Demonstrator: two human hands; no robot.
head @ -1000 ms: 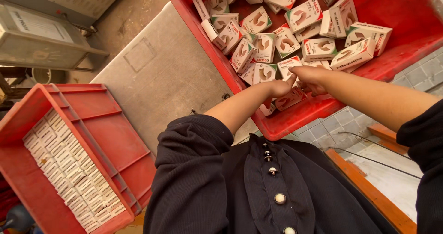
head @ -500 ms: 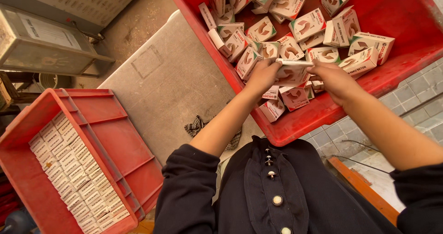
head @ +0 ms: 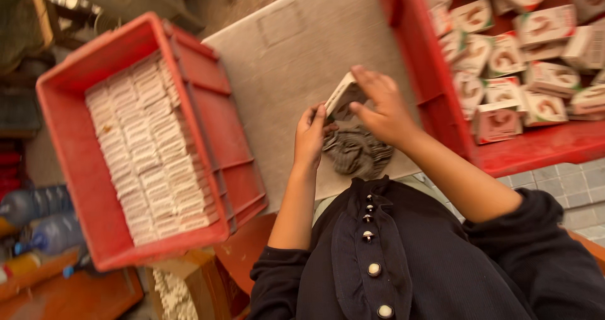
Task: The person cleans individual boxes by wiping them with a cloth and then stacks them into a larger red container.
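Small box [head: 340, 96] between both hands' grip

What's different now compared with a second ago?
Both hands, left hand and right hand, have come out of the crate of loose boxes holding one small box, now over the grey board above a crumpled cloth. The crate of packed rows looks unchanged.

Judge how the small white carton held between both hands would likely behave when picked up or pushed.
The small carton probably feels light: the fingertips of the left hand and right hand alone carry it. Its flat faces suggest it would slide, not roll. Thin card may dent under a hard grip, though the blur hides detail.
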